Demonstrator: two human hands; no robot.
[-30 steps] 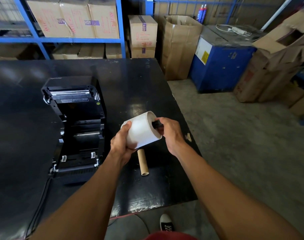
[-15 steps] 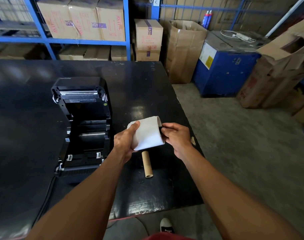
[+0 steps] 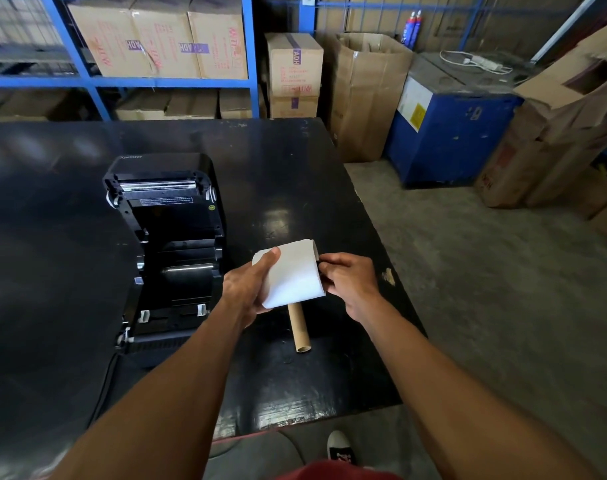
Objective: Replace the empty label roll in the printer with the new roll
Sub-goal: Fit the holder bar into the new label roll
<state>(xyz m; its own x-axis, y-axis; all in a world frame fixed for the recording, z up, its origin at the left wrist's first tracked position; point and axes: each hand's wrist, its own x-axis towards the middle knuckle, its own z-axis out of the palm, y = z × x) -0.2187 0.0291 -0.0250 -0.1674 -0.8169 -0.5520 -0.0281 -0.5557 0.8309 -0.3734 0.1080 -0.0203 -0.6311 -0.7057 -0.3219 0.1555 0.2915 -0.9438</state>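
Note:
A white label roll (image 3: pixel 291 275) is held above the black table (image 3: pixel 70 258), just right of the printer. My left hand (image 3: pixel 248 289) cups its left end. My right hand (image 3: pixel 347 284) pinches a small black part at the roll's right end; most of that part is hidden by my fingers. The black printer (image 3: pixel 167 244) stands open with its lid tilted back and its roll bay bare. An empty brown cardboard core (image 3: pixel 298 329) lies on the table under the roll.
The table's right edge (image 3: pixel 381 244) runs close to my right hand, with concrete floor beyond. Blue shelving with cardboard boxes (image 3: pixel 156 39) stands behind the table. A blue machine (image 3: pixel 451 133) and more cartons sit at the right. A cable (image 3: pixel 103 389) leaves the printer's front.
The roll has turned so its open right end no longer faces me. My right hand stays pressed at that end. The view has shifted slightly, with the printer appearing further right.

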